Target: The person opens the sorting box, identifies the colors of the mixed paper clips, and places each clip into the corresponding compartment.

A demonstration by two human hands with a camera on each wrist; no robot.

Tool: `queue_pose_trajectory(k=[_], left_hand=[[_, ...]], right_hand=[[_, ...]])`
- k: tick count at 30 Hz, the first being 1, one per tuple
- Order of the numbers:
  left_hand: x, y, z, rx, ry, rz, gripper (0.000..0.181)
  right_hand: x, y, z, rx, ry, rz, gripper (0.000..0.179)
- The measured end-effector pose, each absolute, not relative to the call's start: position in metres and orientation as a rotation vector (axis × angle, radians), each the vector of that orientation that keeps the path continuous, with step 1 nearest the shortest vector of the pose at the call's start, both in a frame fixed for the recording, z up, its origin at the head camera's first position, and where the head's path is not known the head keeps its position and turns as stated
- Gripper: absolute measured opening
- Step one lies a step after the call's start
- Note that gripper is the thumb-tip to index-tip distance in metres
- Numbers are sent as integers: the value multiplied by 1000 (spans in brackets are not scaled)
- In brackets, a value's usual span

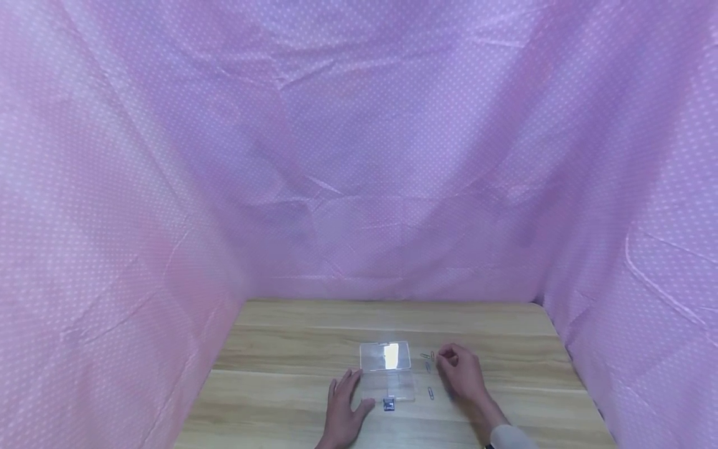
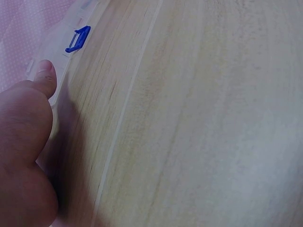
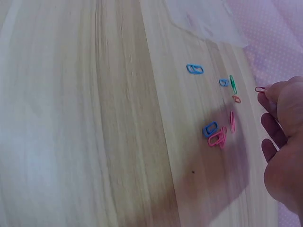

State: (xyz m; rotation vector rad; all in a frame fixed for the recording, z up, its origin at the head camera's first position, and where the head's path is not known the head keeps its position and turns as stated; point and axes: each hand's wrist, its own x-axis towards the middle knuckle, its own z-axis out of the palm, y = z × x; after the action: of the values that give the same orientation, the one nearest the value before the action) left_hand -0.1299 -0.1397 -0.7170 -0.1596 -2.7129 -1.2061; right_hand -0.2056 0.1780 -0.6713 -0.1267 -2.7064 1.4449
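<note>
Right, starting big: pink dotted cloth [image 1: 364,156] all round, and below it a wood-grained table [image 1: 280,374]. Next, a clear plastic box [image 1: 374,383], lid wide open towards the far side; whole only in the head view, down to a strip of edge in the left wrist view. On to the left hand [image 1: 343,411], loose and spread at the box's left near corner, thumb on the near edge, no clench. Across to the right hand [image 1: 462,377], just beyond the box's right side, thumb and finger pinching a red paper clip [image 3: 259,90]: barely readable from the head, plain from the right wrist. Then a blue latch [image 2: 79,39] at the box's near edge, clearest from the left wrist. Down to the loose paper clips [image 3: 233,84] on the table beside the box, a few from the head, more from the right wrist: blues, green, orange, pinks, some overlapping. Last, back to the red one: slim wire loop, partly hidden by fingertips, long axis nearly level across the right wrist view, rounded end pointing left, away from the fingertips. Touching the table or not, can't tell.
</note>
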Motion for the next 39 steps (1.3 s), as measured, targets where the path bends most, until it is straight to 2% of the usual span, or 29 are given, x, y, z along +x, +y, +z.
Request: queue_pose_trajectory(k=[20,27,39], left_hand=[[-130,-140,-712,-186,-2694,-1181,68],[-132,-143,-713,-134,-2750,-1254,71],[-129,-142,-708,-130,-2780,-1269,69]], right_hand=[[-180,145,-658,42,-2676,1530,9],[-178,130,-659,162,-2663,1498,10],[-177,115,-658,212,-2702,1536,11]])
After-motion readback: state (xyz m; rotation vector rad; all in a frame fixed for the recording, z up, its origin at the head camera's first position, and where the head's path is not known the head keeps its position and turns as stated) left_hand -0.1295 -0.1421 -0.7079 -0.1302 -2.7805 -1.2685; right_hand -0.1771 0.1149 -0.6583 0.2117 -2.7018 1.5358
